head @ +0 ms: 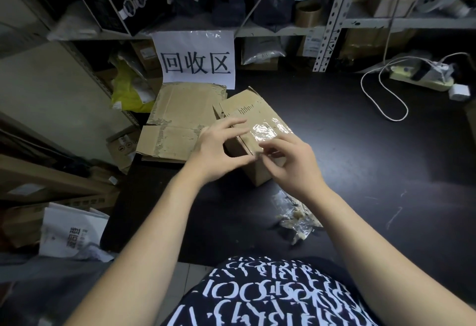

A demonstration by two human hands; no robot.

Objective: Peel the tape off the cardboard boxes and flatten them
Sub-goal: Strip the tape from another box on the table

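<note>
A small cardboard box (244,109) stands on the black table (360,160) at the middle of the scene, turned at an angle, its top flaps closed under a strip of shiny clear tape (266,131). The left hand (219,150) holds the box at its near left corner, with the fingers spread over the top and the thumb lying against the near face. The right hand (291,160) is at the near right edge of the top, where its thumb and fingertips are pressed together, pinching the end of the tape. Just left of the box and a little farther away lies a stack of flattened cardboard (177,119), partly over the table's left edge. Near the person, right of the box and under the right forearm, sits a crumpled heap of peeled tape (296,220). A white paper sign (197,59) with large black characters hangs from the shelf behind the stack. At the far right a power strip (422,79) lies on the table with a white cable (381,99) looping toward the middle.
</note>
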